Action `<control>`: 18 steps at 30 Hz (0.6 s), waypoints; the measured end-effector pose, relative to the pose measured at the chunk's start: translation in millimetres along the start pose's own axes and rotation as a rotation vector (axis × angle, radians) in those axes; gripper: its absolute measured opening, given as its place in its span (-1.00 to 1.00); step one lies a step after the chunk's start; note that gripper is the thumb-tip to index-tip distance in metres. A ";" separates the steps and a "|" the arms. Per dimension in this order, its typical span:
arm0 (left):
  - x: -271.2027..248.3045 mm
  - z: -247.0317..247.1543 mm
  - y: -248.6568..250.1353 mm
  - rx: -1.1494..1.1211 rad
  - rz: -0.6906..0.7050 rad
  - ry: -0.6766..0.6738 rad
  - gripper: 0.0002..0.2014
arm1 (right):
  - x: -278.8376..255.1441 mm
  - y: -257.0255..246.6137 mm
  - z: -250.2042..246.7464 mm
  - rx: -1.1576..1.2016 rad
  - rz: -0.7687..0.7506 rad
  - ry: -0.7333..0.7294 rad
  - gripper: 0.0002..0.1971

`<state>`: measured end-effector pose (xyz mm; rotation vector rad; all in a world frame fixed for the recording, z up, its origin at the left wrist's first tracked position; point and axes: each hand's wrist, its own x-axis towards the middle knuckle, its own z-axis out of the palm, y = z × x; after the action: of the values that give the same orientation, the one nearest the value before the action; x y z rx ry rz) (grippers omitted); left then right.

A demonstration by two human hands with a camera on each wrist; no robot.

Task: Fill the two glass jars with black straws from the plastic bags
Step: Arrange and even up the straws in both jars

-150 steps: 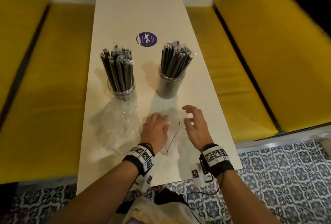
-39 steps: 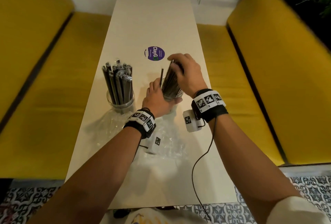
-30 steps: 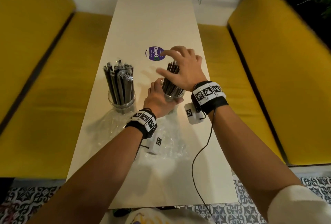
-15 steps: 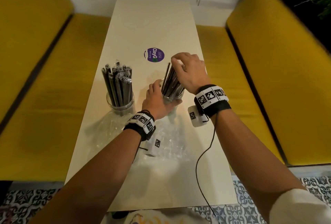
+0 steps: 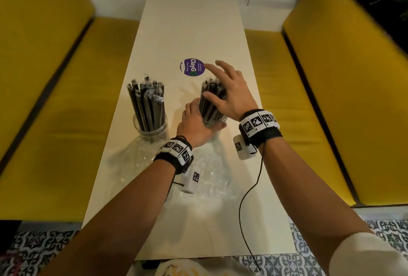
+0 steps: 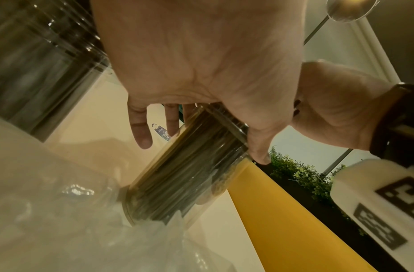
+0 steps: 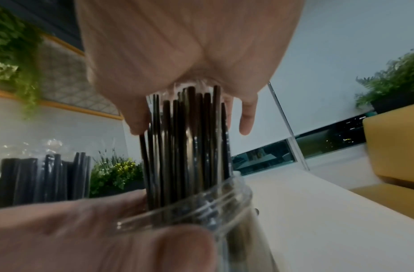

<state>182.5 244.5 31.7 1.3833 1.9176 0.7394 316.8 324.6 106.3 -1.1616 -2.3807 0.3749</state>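
Note:
Two glass jars of black straws stand on the cream table [image 5: 189,33]. My left hand [image 5: 196,121] grips the right jar [image 5: 213,119] round its side, thumb on the left and fingers on the right; the left wrist view shows this jar [image 6: 184,174] under the palm. My right hand [image 5: 229,88] is open, fingers spread, with its palm over the tops of that jar's straws [image 5: 210,97]. In the right wrist view these straws [image 7: 184,138] rise to the palm [image 7: 178,46]. The left jar [image 5: 151,128] stands untouched, full of straws [image 5: 145,99].
Crumpled clear plastic bags [image 5: 139,156] [image 5: 212,178] lie on the table under my forearms. A purple round sticker [image 5: 191,67] sits beyond the jars. Yellow bench seats [image 5: 55,110] [image 5: 320,110] flank the table. A black cable [image 5: 249,198] hangs from my right wrist.
My right hand has let go of the straw tops it was pinching and spread its fingers over them. My left hand has kept its grip on the right jar.

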 end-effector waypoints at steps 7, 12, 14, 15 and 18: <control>-0.1 -1.5 1.1 -0.006 -0.005 -0.014 0.21 | 10.7 -12.7 13.1 0.111 -0.030 0.075 -0.73; 0.1 -0.6 -1.1 -0.019 0.017 0.009 0.20 | 12.5 -14.0 7.6 0.314 0.128 0.289 -0.81; 0.1 -0.2 -0.3 -0.028 0.017 0.008 0.21 | 11.8 -11.8 8.7 0.261 0.167 0.205 -0.73; -0.2 0.4 -0.1 -0.030 0.015 0.004 0.21 | 11.3 -11.2 9.8 0.192 0.176 0.137 -0.70; 0.5 0.3 -1.2 -0.025 0.015 0.003 0.21 | 13.5 -15.9 6.6 -0.008 0.205 -0.013 -0.54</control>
<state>181.9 244.7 30.6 1.3843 1.8958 0.7700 295.5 325.4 111.4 -1.4157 -2.2821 0.4410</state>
